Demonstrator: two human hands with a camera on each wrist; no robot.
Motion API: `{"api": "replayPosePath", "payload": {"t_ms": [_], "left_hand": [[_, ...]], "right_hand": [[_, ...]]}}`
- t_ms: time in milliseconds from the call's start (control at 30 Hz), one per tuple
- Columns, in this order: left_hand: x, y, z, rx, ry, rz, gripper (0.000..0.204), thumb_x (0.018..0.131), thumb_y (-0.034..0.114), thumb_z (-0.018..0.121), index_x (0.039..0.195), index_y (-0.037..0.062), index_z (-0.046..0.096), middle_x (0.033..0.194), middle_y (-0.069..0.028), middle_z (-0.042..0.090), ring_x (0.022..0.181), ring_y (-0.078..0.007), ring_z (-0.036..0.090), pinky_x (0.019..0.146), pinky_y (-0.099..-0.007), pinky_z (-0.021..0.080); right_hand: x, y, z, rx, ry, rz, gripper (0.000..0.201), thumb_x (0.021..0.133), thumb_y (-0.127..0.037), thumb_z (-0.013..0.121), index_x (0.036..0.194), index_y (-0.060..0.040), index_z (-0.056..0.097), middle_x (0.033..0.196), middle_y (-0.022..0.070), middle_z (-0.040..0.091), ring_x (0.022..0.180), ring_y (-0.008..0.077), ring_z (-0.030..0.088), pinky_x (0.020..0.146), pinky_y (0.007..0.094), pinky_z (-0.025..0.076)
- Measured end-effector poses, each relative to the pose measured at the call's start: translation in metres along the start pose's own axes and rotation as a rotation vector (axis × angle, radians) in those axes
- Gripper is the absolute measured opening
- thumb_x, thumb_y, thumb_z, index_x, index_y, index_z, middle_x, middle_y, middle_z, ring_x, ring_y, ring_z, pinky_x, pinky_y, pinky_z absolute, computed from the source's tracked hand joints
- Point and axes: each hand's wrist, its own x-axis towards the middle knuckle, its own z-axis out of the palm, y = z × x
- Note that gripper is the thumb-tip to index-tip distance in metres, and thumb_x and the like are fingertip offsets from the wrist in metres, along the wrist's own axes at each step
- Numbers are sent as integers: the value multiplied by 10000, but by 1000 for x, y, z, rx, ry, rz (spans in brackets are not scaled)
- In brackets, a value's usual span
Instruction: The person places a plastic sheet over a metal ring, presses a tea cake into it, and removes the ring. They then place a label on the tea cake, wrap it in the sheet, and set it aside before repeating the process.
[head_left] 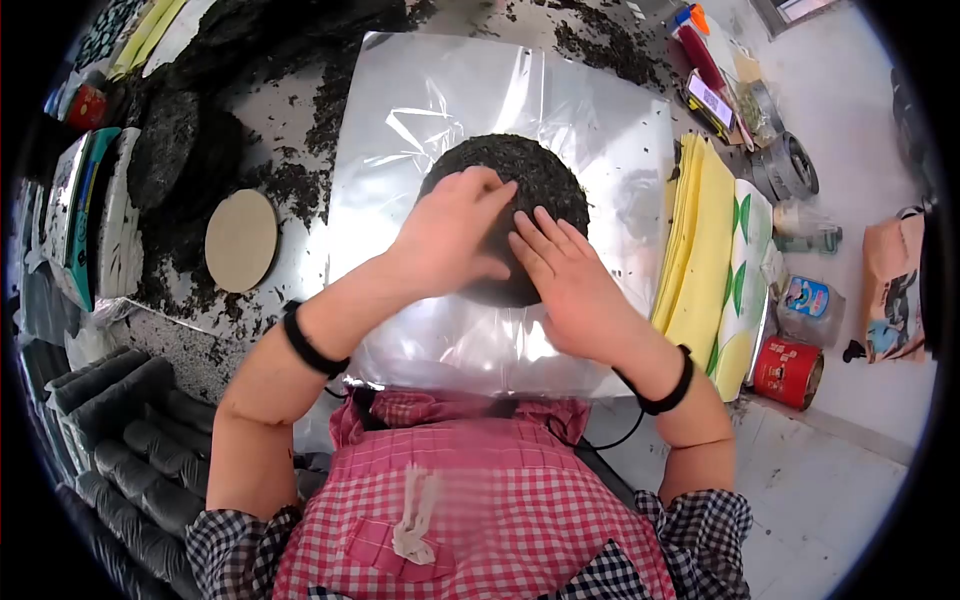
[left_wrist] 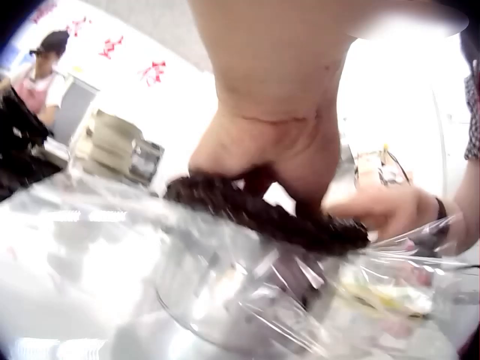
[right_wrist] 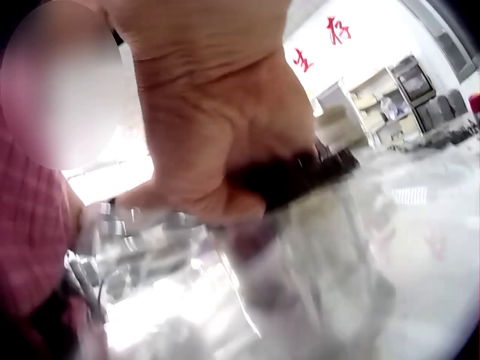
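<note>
A dark round cake of pressed leaves point(head_left: 545, 180) lies on clear plastic film point(head_left: 600, 120) over the shiny table. My left hand point(head_left: 450, 235) rests on its left part, fingers slightly bent, thumb pointing right. My right hand point(head_left: 580, 290) lies on the right part with straight fingers spread a little. The left wrist view shows the left hand point(left_wrist: 266, 150) arched over the cake point(left_wrist: 247, 210), whose rough edge faces the camera. Seen from the right wrist, the right hand point(right_wrist: 217, 135) touches the cake point(right_wrist: 300, 180); its fingertips are hidden.
Left of the film are a round tan disc point(head_left: 241, 241), dark leaf stacks point(head_left: 165, 150) and a scale point(head_left: 75, 215). Yellow sheets point(head_left: 695, 240), a red tin point(head_left: 788, 372), a jar point(head_left: 808, 305) and tape rolls point(head_left: 790, 165) stand right. Another person point(left_wrist: 45, 82) is in the background.
</note>
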Motion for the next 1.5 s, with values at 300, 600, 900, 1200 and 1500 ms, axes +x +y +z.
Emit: {"api": "replayPosePath", "payload": {"t_ms": [300,600,900,1200,1500], "left_hand": [[28,2,31,371,-246,-156,1121,619,276,985,1477,-40,337,1370,-216,458,1228,-389,590,981,-429,568],[29,-5,45,364,-295,-243,716,780,169,838,1345,-15,439,1293,-226,516,1088,-395,671,891,-445,586],[48,-38,5,490,175,-170,591,945,198,650,1476,-4,484,1449,-219,572,1407,-358,497,1186,-500,378],[60,-37,44,1150,59,-75,673,997,336,565,1521,-59,415,1593,-243,418,1517,-383,364,1268,-559,219],[33,-14,54,544,-63,219,806,907,628,653,1593,278,415,1650,-134,352,1550,-350,281,1279,-579,142]], "right_hand": [[57,27,32,-6,-59,160,566,668,-64,836,1150,92,584,1146,209,559,1077,385,584,976,402,522],[62,42,58,135,-119,110,316,804,-102,664,1076,56,635,1067,225,612,1070,369,595,904,442,536],[71,71,54,-100,252,410,709,901,-221,714,1508,47,462,1478,271,507,1416,435,446,1198,538,346],[60,83,57,270,586,347,555,896,-153,680,1393,45,534,1417,254,566,1309,409,536,1146,487,405],[-96,49,11,1504,100,846,289,986,-248,707,1107,4,633,856,125,643,553,128,582,502,251,442]]}}
